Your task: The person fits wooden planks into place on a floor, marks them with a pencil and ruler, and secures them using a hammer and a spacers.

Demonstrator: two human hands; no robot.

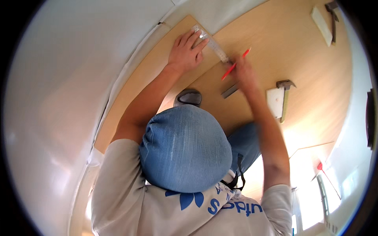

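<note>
My left hand [186,50] lies with its fingers stretched over the far end of a silvery ruler [217,51], pressing it to a light wooden board [157,67]. The ruler slants across the board's end toward my right hand [244,72]. Closed and slightly blurred, that hand grips a red pencil [247,52] near the ruler's nearer end. The pencil is tilted, with one end pointing up and to the right. A short dark grey bar [230,91] lies just below my right hand, on the wooden sheet.
Beneath lies a large wooden sheet [311,67]. A hammer [285,94] rests beside a white block [275,101] at right; another hammer [333,23] and pale block [321,26] lie farther off. My denim-covered knee [185,149] and shoe [188,96] are close by. A white wall [71,78] runs along the left.
</note>
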